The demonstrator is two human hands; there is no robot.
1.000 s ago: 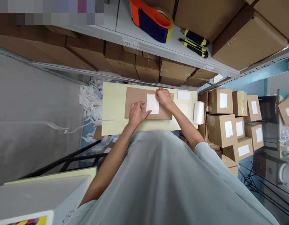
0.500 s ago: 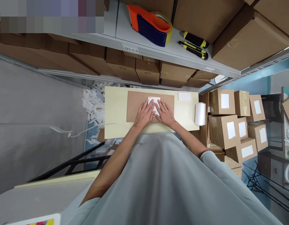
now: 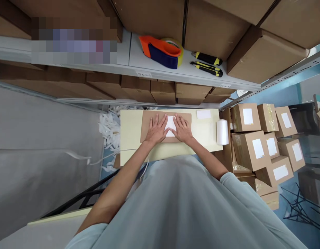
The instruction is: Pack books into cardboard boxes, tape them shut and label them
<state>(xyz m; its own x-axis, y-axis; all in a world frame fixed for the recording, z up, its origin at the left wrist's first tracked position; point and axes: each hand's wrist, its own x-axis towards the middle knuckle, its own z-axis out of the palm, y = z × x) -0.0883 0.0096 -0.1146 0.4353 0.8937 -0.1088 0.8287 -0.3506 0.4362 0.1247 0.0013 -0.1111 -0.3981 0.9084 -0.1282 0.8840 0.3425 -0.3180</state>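
A flat brown cardboard piece (image 3: 145, 128) lies on the pale yellow tabletop (image 3: 130, 138). On its middle is a white label (image 3: 171, 126), partly hidden under my fingers. My left hand (image 3: 157, 130) rests with spread fingers on the label's left edge and the cardboard beside it. Lying flat over the label's right edge is my right hand (image 3: 182, 129), its fingers stretched out. The thumbs nearly meet low on the label. Neither hand grasps anything.
Right of the cardboard are a small white paper (image 3: 203, 114) and a white roll (image 3: 222, 132). A shelf (image 3: 191, 74) above holds an orange-and-blue tape dispenser (image 3: 162, 53) and utility knives (image 3: 208, 65). Labelled boxes (image 3: 253, 148) are stacked to the right; paper scraps (image 3: 108, 129) lie left.
Both hands have slid outward to the label's sides, showing more of its middle. The left fingers are more spread. The whole view has shifted, so the table appears lower.
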